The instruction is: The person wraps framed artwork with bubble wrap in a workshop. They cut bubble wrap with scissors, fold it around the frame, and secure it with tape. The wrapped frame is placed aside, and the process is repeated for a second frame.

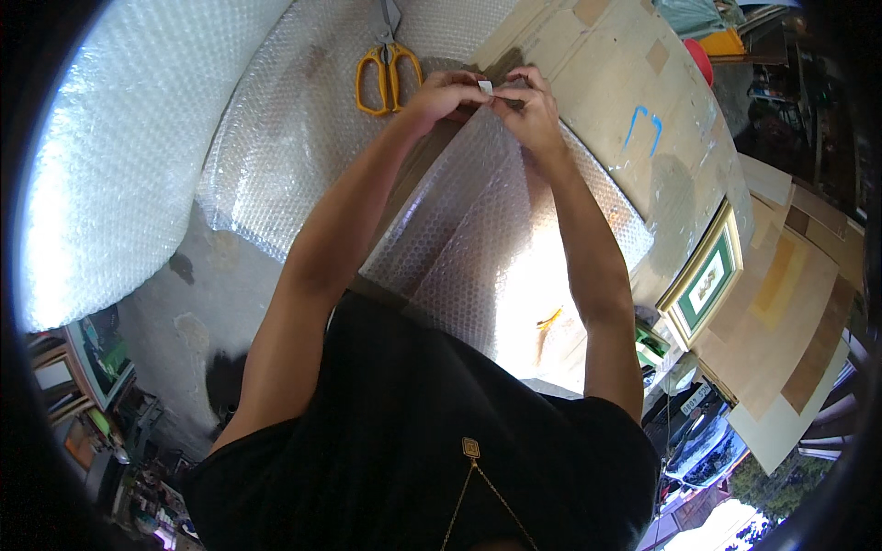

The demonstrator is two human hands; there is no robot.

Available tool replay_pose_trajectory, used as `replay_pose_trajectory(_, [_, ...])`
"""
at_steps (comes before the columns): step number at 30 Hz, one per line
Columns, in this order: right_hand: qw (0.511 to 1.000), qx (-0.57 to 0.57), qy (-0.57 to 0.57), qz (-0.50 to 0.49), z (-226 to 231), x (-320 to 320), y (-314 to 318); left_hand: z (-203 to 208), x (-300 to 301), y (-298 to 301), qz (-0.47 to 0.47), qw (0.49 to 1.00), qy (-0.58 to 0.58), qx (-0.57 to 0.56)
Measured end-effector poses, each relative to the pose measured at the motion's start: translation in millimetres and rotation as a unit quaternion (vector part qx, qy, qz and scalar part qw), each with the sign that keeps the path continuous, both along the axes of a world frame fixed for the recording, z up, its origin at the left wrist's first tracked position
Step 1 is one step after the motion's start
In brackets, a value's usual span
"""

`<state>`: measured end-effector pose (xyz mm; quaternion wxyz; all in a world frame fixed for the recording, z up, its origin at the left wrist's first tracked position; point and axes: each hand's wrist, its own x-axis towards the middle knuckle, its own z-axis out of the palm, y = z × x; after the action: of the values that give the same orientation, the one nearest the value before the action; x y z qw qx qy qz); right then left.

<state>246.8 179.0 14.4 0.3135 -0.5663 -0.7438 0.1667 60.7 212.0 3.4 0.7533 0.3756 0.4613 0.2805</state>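
Note:
My left hand (pixel 449 95) is closed in a pinch at the far end of a folded bubble wrap sheet (pixel 459 230). A small white piece (pixel 485 87) shows at its fingertips; I cannot make out whether it is tape or a label. My right hand (pixel 533 108) meets it from the right, thumb and fingers pinched at the wrap's far corner, its fingertips close to the white piece. The folded wrap slopes from my hands back towards my body. Left of my left hand, a pair of scissors with yellow handles (pixel 392 78) lies on another spread of bubble wrap (pixel 285 119).
A large bubble wrap roll (pixel 129 147) fills the left side. Under the work is a worn table covered in cardboard (pixel 597 55). A gold-framed picture (pixel 706 275) lies at its right edge, beside stacked cardboard sheets (pixel 781 303). Further framed pictures (pixel 99 358) stand at lower left.

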Motion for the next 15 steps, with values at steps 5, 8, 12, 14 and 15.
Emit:
replay_pose_trajectory(5, [0.998, -0.049, -0.041, 0.007, 10.3, -0.8, 2.2, -18.8, 2.6, -2.2, 0.021, 0.969, 0.116, 0.219])
replay_pose_trajectory(8, [0.994, -0.083, -0.076, -0.007, 11.2, 0.8, 0.8, -7.2, 17.7, -18.8, 0.110, 0.923, 0.211, 0.304])
replay_pose_trajectory(12, [0.995, -0.088, 0.018, -0.031, 7.4, -0.4, 3.0, -11.6, 31.0, -13.7, 0.060, 0.903, 0.387, 0.178])
replay_pose_trajectory(14, [0.996, -0.084, 0.014, -0.015, 7.6, -1.6, 0.8, -21.9, 24.8, 6.1, -0.034, 0.866, 0.464, 0.183])
replay_pose_trajectory(15, [0.996, -0.083, 0.018, -0.004, 7.0, -0.4, 2.3, -16.3, 25.1, 11.9, -0.105, 0.863, 0.463, 0.176])
